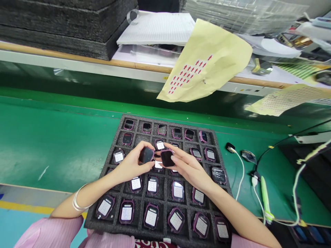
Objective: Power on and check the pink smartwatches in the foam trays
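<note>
My left hand point(138, 160) is closed on a smartwatch body point(146, 155) with a dark screen, gripping it by its edges. Close beside it, my right hand point(184, 163) pinches a second smartwatch body point(167, 158), purple-rimmed with a black screen. Both are held above a black foam tray point(168, 206) divided into square compartments. Purple watch bodies lie in most compartments; many nearer ones, such as a lit watch point(151, 216), show a white screen with a grid. In the back row the screens are dark, as on a dark watch point(177, 133). My hands and forearms hide part of the middle rows.
The tray lies on a green bench mat point(51, 137). To the right are a white charging cable point(241, 172), a black charger puck point(229, 147) and a light-green stick point(265, 196). A shelf above holds black foam blocks point(64, 27); a yellow sheet with red arrows point(207, 65) hangs from it.
</note>
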A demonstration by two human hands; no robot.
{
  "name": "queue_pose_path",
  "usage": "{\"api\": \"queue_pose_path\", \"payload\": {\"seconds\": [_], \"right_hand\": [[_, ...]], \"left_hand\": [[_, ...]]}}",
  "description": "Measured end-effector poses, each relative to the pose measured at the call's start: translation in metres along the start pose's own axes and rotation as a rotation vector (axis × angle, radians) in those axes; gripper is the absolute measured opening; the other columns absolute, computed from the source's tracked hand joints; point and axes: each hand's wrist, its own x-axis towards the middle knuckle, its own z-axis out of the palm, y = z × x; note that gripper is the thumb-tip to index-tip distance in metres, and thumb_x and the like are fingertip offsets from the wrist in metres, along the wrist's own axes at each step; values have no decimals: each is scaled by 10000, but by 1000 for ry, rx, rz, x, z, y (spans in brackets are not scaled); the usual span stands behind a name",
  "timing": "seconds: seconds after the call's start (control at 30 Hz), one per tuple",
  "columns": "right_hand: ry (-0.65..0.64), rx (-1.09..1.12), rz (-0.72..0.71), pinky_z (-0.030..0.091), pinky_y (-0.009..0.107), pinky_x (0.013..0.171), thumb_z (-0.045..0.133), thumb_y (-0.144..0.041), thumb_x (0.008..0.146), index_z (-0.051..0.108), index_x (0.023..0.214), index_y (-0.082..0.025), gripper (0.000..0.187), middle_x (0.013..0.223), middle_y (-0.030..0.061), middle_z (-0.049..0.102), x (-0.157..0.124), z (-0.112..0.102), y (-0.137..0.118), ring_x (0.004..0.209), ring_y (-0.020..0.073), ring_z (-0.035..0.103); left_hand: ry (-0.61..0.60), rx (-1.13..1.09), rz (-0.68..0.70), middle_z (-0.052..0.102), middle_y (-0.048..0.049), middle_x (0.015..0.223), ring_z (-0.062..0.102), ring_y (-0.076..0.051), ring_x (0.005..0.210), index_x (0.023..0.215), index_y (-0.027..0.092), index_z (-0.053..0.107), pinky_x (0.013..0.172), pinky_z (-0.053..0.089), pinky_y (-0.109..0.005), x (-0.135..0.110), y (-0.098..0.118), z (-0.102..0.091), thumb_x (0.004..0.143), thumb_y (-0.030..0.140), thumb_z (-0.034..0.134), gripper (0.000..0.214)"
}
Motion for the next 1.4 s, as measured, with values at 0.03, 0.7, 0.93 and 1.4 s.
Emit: {"api": "queue_pose_path", "payload": {"seconds": [0.03,0.7,0.93,1.4], "right_hand": [[-6,-17,6,396,487,1021,574,-287,918,486,1332,-303,424,1275,64,592,0,0,0,1165,249,564],[44,-47,24,476,280,841,773,-147,698,700,1035,-210,350,1023,68,703,2,0,-7,983,186,630],[76,-55,47,484,229,730,783,-139,674,717,991,-196,329,945,55,713,1,0,-7,879,160,644],[83,-118,-20,493,306,812,791,-156,671,713,973,-210,317,980,54,681,-1,1,-12,933,206,637]], "left_hand": [[11,36,17,476,-1,942,493,-144,841,1028,215,458,722,425,-256,0,-1,0,784,119,592,294],[-32,151,53,457,1,933,459,-161,894,984,209,426,819,368,-281,-1,2,1,761,96,527,269],[-43,207,25,446,13,865,439,-152,827,917,202,417,777,353,-276,-3,9,-2,717,48,493,263],[13,209,48,434,8,864,436,-152,806,940,204,404,751,361,-276,-4,11,-1,739,85,499,252]]}}
